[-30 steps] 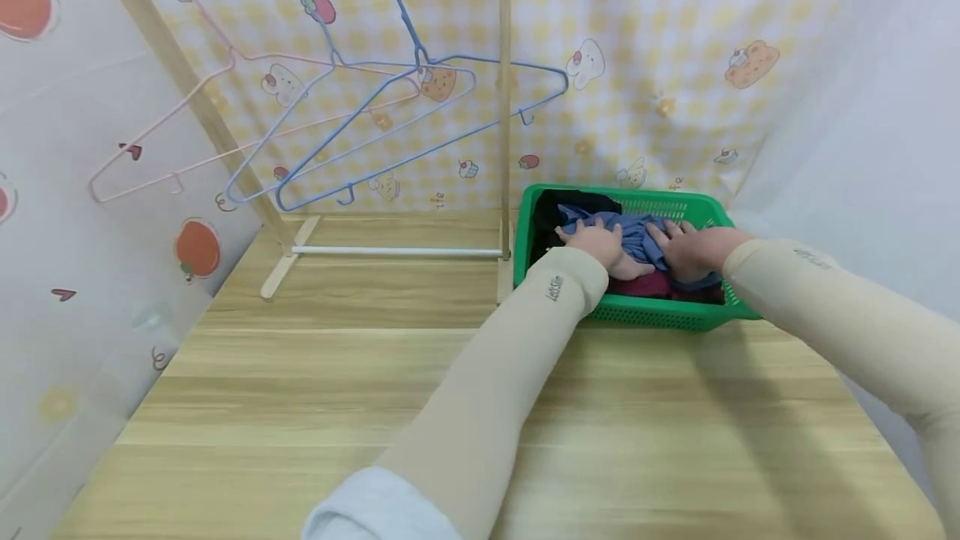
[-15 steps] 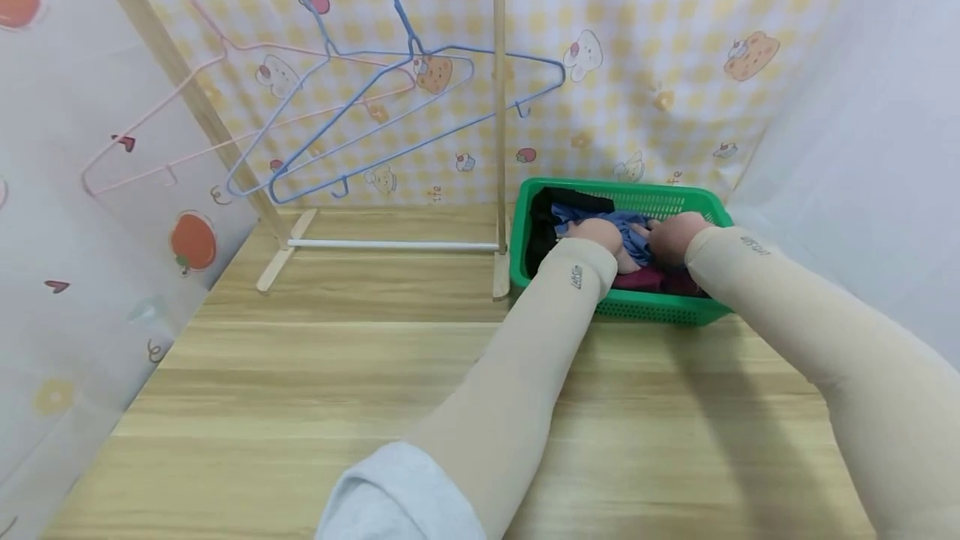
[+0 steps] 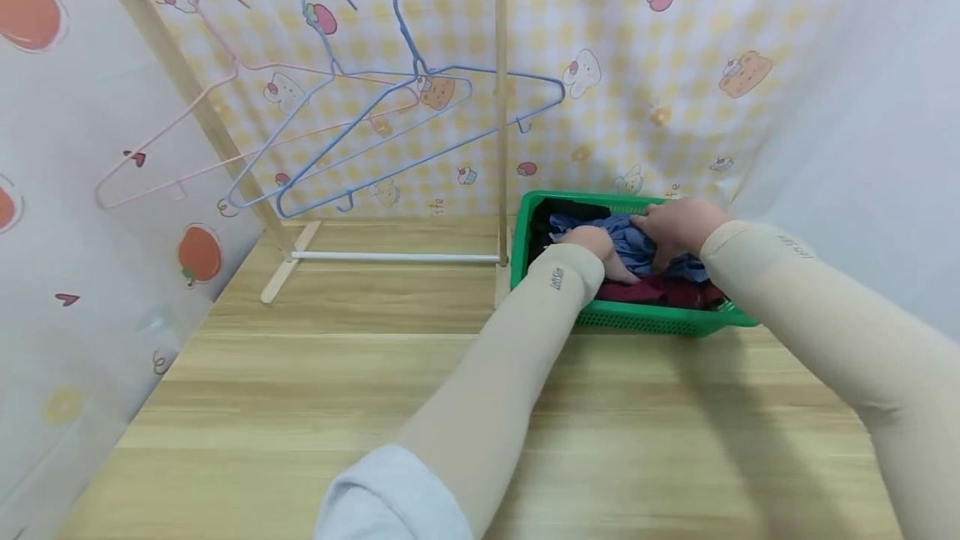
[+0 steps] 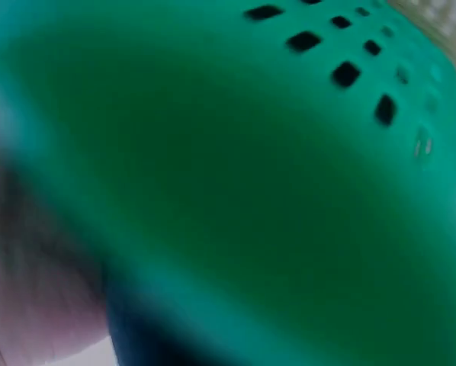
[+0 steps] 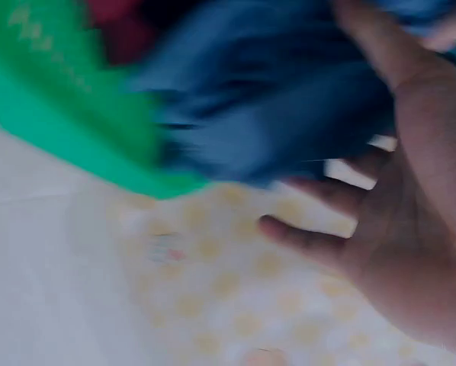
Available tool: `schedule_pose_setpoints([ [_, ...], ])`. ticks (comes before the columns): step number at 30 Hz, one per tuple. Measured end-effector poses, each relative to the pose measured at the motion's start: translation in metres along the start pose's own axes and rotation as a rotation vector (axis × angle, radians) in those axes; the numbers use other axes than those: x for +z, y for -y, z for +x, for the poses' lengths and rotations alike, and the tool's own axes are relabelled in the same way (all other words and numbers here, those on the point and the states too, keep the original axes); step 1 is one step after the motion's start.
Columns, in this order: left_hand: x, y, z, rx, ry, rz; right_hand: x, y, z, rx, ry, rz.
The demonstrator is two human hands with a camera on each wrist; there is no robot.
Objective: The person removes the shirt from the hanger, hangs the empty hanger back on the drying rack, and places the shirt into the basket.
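A bunched blue garment (image 3: 633, 244) lies on top of the clothes in a green basket (image 3: 645, 322). My left hand (image 3: 588, 242) reaches into the basket at the garment's left side, its thumb pointing right and its fingers mostly hidden. In the left wrist view the basket wall (image 4: 213, 175) blocks most of that hand. My right hand (image 3: 682, 223) is over the garment's right part. The right wrist view shows its thumb (image 5: 380, 46) along the blue cloth (image 5: 274, 99), with the fingers spread and some behind the cloth.
Black cloth (image 3: 581, 208) and dark red cloth (image 3: 637, 291) lie under the blue garment. Left of the basket stands a wooden rack (image 3: 501, 132) with a white rail. Hanging from it are a pink hanger (image 3: 168, 125) and two blue hangers (image 3: 408, 32). A patterned curtain (image 3: 622, 23) backs the table.
My right hand dipped into the basket, then rose, its thumb now apart from the fingers. The left hand's fingers, spread on the garment earlier, have sunk from sight. The head view shifted slightly.
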State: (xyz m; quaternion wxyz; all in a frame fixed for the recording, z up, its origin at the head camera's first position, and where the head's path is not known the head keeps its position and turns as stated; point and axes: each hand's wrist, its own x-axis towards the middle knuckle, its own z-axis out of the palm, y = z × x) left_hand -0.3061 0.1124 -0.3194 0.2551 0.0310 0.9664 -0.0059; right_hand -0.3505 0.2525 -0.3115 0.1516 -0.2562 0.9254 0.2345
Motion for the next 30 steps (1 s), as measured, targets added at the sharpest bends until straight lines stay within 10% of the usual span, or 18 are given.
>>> schedule_pose_setpoints([
  [7, -0.018, 0.013, 0.014, 0.136, -0.205, 0.199, -0.052, 0.019, -0.031, -0.043, -0.086, 0.183],
  [12, -0.029, 0.026, 0.008, 0.261, -0.286, 0.196, -0.053, 0.022, -0.061, 0.003, -0.162, 0.380],
  [30, 0.028, 0.148, -0.077, 0.246, -0.477, -0.268, -0.008, 0.114, -0.087, 0.181, -0.348, 0.820],
])
